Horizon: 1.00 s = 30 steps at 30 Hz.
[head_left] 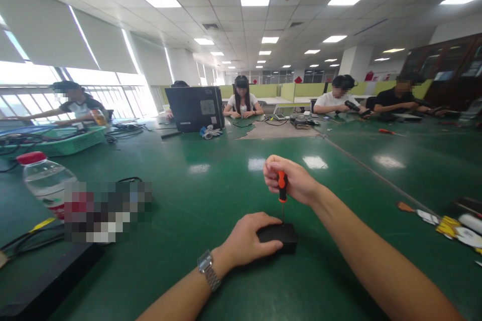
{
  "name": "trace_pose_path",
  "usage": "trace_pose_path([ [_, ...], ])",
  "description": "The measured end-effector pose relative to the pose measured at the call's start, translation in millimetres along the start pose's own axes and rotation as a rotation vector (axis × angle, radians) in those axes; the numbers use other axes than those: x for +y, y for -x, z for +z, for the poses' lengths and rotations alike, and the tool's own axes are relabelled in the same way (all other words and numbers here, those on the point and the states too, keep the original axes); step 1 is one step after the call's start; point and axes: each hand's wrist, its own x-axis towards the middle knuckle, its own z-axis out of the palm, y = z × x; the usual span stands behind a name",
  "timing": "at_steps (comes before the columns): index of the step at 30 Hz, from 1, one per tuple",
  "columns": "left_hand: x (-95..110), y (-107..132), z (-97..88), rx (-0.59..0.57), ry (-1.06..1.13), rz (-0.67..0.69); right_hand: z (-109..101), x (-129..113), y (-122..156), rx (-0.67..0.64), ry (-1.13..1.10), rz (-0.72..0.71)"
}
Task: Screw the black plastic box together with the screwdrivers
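Note:
My right hand is closed around the orange and black handle of a screwdriver. The screwdriver stands upright, and its thin shaft reaches down to the top of a small black box. Whether the tip sits in a screw is too small to tell. My left hand grips the box from its left side, thumb along the near edge and fingers over the far edge. The box rests on the green tabletop.
A capped water bottle and a long black case stand at left, near a green basket of cables. Farther off are a black computer case, gloves and another screwdriver. Several people sit around the table.

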Motion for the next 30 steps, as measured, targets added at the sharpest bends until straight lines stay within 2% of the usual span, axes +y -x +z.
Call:
trace_pose_path([
  [4,-0.1,0.7,0.3,0.007,0.013,0.001,-9.3,-3.0,4.1,-0.118,0.107,0.04],
  [8,-0.4,1.1,-0.4,0.007,-0.005,-0.002,-21.8,-8.9,5.6,-0.04,0.253,0.045],
  [10,-0.7,1.1,-0.6,0.004,-0.004,-0.003,-26.5,-11.5,6.3,-0.039,0.246,0.044],
  [14,-1.4,0.8,-0.6,0.006,0.01,0.001,-29.0,-14.0,8.4,-0.171,0.179,0.054],
  [18,-1.8,0.6,-0.1,0.006,0.012,-0.001,-25.9,-15.1,9.0,-0.126,0.197,0.06],
  [23,-3.0,1.2,-1.0,-0.003,0.018,0.0,-25.2,-14.9,7.4,-0.158,0.161,0.072],
  [27,-3.4,2.0,-3.6,-0.025,0.01,0.0,-26.2,-13.7,7.5,-0.103,0.166,0.043],
  [30,-2.3,2.2,-5.1,-0.039,0.016,0.0,-26.0,-13.1,8.3,-0.143,0.154,0.074],
])
